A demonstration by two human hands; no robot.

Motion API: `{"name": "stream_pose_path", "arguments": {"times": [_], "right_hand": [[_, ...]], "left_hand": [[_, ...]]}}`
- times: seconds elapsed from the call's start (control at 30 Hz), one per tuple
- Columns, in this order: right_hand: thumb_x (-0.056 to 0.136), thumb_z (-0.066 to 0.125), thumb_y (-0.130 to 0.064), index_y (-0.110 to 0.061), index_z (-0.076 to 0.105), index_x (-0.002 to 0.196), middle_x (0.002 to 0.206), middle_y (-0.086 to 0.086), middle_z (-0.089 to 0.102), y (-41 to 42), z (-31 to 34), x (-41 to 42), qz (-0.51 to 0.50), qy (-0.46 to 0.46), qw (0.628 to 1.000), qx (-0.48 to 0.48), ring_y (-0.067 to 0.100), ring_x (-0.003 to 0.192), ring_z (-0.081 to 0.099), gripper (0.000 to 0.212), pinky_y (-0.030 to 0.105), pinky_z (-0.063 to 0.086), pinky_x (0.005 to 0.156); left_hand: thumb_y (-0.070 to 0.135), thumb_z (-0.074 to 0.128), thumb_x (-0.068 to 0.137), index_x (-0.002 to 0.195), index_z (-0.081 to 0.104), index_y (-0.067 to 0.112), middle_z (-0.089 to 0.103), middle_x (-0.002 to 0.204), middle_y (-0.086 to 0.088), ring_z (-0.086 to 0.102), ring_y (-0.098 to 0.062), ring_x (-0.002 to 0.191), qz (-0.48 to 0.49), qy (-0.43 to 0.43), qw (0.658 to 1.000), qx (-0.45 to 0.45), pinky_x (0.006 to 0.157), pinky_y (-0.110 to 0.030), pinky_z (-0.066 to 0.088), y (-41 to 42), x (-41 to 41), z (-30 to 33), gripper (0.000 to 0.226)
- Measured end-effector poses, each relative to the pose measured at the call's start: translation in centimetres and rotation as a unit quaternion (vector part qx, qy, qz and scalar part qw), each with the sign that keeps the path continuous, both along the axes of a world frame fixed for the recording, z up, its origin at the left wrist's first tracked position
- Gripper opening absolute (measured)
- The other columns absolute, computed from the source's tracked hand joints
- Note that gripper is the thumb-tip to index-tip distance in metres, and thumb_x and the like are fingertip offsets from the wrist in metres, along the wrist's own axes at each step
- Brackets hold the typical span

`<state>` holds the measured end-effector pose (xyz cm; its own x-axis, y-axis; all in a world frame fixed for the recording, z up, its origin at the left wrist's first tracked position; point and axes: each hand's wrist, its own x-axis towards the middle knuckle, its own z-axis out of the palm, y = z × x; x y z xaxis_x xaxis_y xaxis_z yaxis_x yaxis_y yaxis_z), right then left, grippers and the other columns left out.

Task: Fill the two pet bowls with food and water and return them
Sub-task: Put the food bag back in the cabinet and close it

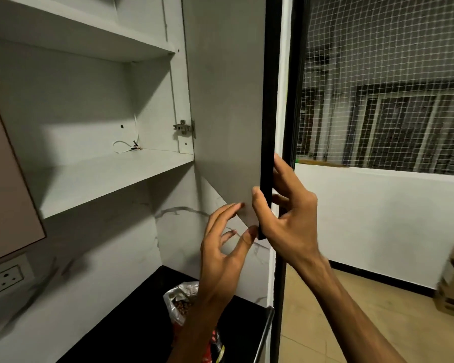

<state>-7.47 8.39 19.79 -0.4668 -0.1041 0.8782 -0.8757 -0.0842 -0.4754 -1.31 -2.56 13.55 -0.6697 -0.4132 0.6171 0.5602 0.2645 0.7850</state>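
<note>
Two hands on upright cabinet door.

black counter: open food bag | lower shelf: loose white cable

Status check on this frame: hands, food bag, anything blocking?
Right hand grips the open cabinet door edge; left hand fingertips on its inner face. Open food bag on the counter below. No bowls in view.

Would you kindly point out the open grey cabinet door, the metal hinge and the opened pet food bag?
Grey cabinet door [228, 100]: head view, inner face.
Metal hinge [184, 127]: head view, arm.
Pet food bag [181, 302]: head view, open mouth.
</note>
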Motion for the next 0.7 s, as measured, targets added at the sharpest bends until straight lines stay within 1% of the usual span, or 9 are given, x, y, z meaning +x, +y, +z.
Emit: {"name": "stream_pose_path", "arguments": {"times": [0.07, 0.1, 0.17, 0.27, 0.43, 0.47, 0.53, 0.63, 0.7], "right_hand": [[0.096, 0.067, -0.017, -0.024, 0.042, 0.155, 0.140, -0.021, 0.061, 0.9, -0.1, -0.7, -0.015, -0.011, 1.000, -0.005, -0.005, 0.125, 0.062, 0.065, 0.022, 0.058, 0.095], [0.096, 0.066, -0.018, -0.021, 0.041, 0.156, 0.140, -0.016, 0.062, 1.3, -0.1, -1.1, -0.022, -0.014, 1.000, -0.007, -0.007, 0.124, 0.062, 0.065, 0.022, 0.059, 0.095], [0.097, 0.066, -0.016, -0.016, 0.042, 0.156, 0.137, -0.020, 0.060, 2.3, -0.3, -2.1, -0.033, -0.022, 0.999, -0.008, -0.013, 0.120, 0.060, 0.063, 0.018, 0.057, 0.094], [0.100, 0.067, -0.007, -0.012, 0.042, 0.157, 0.130, -0.028, 0.058, 3.8, -0.5, -3.7, -0.052, -0.037, 0.998, -0.010, -0.014, 0.116, 0.062, 0.062, 0.020, 0.058, 0.093], [0.102, 0.063, -0.003, -0.023, 0.041, 0.153, 0.123, -0.045, 0.058, 5.6, -0.7, -6.5, -0.070, -0.050, 0.996, -0.022, -0.015, 0.116, 0.062, 0.059, 0.015, 0.055, 0.094], [0.102, 0.062, -0.003, -0.021, 0.041, 0.154, 0.128, -0.042, 0.057, 5.8, -0.7, -7.1, -0.071, -0.054, 0.996, -0.025, -0.014, 0.119, 0.061, 0.059, 0.016, 0.054, 0.096], [0.103, 0.060, -0.004, -0.017, 0.040, 0.157, 0.135, -0.030, 0.058, 6.4, -0.8, -8.2, -0.073, -0.064, 0.995, -0.032, -0.010, 0.124, 0.060, 0.059, 0.018, 0.054, 0.099], [0.104, 0.057, -0.003, -0.028, 0.036, 0.159, 0.135, -0.030, 0.060, 6.9, -0.7, -9.7, -0.089, -0.070, 0.993, -0.042, -0.003, 0.124, 0.063, 0.064, 0.026, 0.058, 0.099], [0.104, 0.055, -0.002, -0.036, 0.031, 0.160, 0.141, -0.014, 0.063, 7.2, -0.7, -10.7, -0.104, -0.062, 0.992, -0.048, 0.003, 0.123, 0.066, 0.070, 0.032, 0.061, 0.096]], "left_hand": [[0.039, 0.074, 0.092, 0.138, 0.060, 0.035, 0.054, 0.146, 0.016, 0.050, -0.007, 0.139, 0.000, -0.005, 1.000, -0.022, 0.110, -0.037, 0.047, 0.6, -1.0, -0.2, 0.048], [0.037, 0.073, 0.093, 0.139, 0.058, 0.037, 0.052, 0.147, 0.017, 0.048, -0.006, 0.140, 0.001, -0.007, 0.999, -0.037, 0.109, -0.034, 0.046, 0.9, -1.5, -0.3, 0.049], [0.040, 0.071, 0.094, 0.142, 0.055, 0.042, 0.048, 0.150, 0.021, 0.045, -0.003, 0.142, 0.002, -0.015, 0.998, -0.068, 0.108, -0.030, 0.044, 1.5, -2.4, -0.4, 0.051], [0.049, 0.069, 0.094, 0.146, 0.050, 0.048, 0.039, 0.153, 0.030, 0.039, 0.004, 0.143, -0.004, -0.029, 0.993, -0.113, 0.108, -0.025, 0.043, 2.5, -3.6, -0.5, 0.056], [0.048, 0.067, 0.097, 0.153, 0.035, 0.055, 0.015, 0.161, 0.038, 0.024, 0.006, 0.150, -0.002, -0.074, 0.979, -0.191, 0.115, -0.039, 0.045, 3.9, -5.9, -0.8, 0.065], [0.049, 0.067, 0.097, 0.154, 0.030, 0.057, 0.010, 0.162, 0.039, 0.018, 0.009, 0.151, -0.001, -0.081, 0.975, -0.208, 0.116, -0.039, 0.043, 4.1, -6.4, -0.9, 0.068], [0.050, 0.065, 0.097, 0.156, 0.022, 0.058, 0.000, 0.162, 0.041, 0.007, 0.017, 0.149, -0.001, -0.088, 0.967, -0.241, 0.115, -0.033, 0.037, 4.6, -7.4, -1.1, 0.073], [0.050, 0.063, 0.098, 0.158, 0.017, 0.057, -0.008, 0.163, 0.040, 0.002, 0.015, 0.151, -0.010, -0.094, 0.961, -0.261, 0.112, -0.029, 0.033, 5.2, -9.1, -1.4, 0.076], [0.053, 0.061, 0.098, 0.158, 0.013, 0.058, -0.013, 0.162, 0.040, -0.001, 0.013, 0.151, -0.009, -0.107, 0.957, -0.271, 0.111, -0.031, 0.031, 5.5, -10.2, -1.7, 0.077]]}}
